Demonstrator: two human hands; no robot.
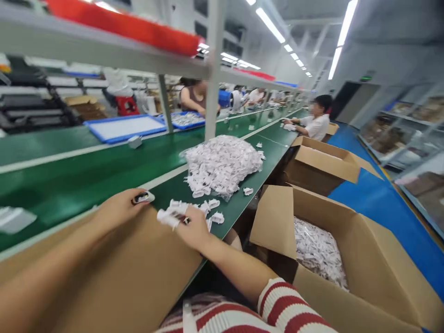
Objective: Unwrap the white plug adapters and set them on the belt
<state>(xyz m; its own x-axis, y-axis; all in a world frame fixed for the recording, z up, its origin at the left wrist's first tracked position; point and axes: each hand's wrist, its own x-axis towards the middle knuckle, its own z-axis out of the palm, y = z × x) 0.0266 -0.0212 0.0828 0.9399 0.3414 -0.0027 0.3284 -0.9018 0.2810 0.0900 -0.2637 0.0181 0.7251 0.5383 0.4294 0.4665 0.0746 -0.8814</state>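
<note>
At the worktop's (pixel 104 171) near edge, over a cardboard sheet (pixel 138 273), the left hand (pixel 118 210) pinches a small dark part (pixel 142 198), the right hand (pixel 194 229) a white packet (pixel 168 217). Loose packets (pixel 214 210) just beyond lie near the right edge; a careless wrist could sweep them off.

A small flat piece (pixel 142 198), dark in the middle with a pale rim, is pinched at the fingertips of the left hand (pixel 118 210) and lies level above the near edge of the bench (pixel 86 180). A white packet (pixel 167 218) is held in the fingers of the right hand (pixel 194 230). It sticks out to the left with something dark against it. Just beyond that hand, a few loose white packets (pixel 212 206) lie flat on the green surface, close to the bench's near edge. Farther along the same edge sits a heaped pile (pixel 222 164) of the same white packets.
</note>
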